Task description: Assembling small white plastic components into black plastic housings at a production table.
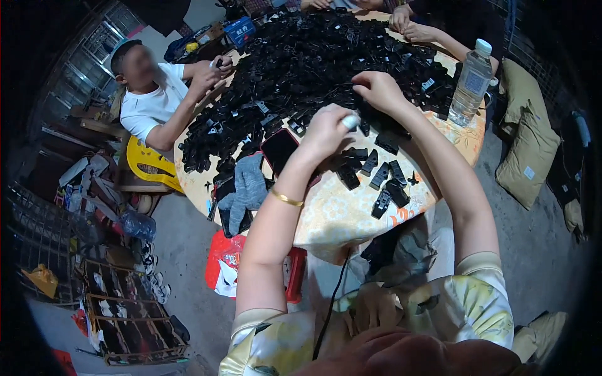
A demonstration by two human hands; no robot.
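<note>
A big heap of small black plastic pieces (pixel 301 56) covers most of the round table. My left hand (pixel 326 135) is curled closed just before the heap's near edge, with a white wrap on one finger. Its fingertips are blurred, and what they hold cannot be made out. Farther right, my right hand (pixel 379 93) bends down at the heap, fingers drawn together. Whatever is in them is hidden. Several loose black clip-like pieces (pixel 380 175) lie on the cloth between my forearms. Left of my left wrist are a dark phone (pixel 279 150) and a grey knitted glove (pixel 246 188).
A clear plastic bottle (pixel 471 84) stands at the table's right edge. Across on the left sits a person in a white shirt (pixel 150 103), hands at the heap. Other people's hands (pixel 411 28) work at the far side. Beige sacks (pixel 527 138) lean at right.
</note>
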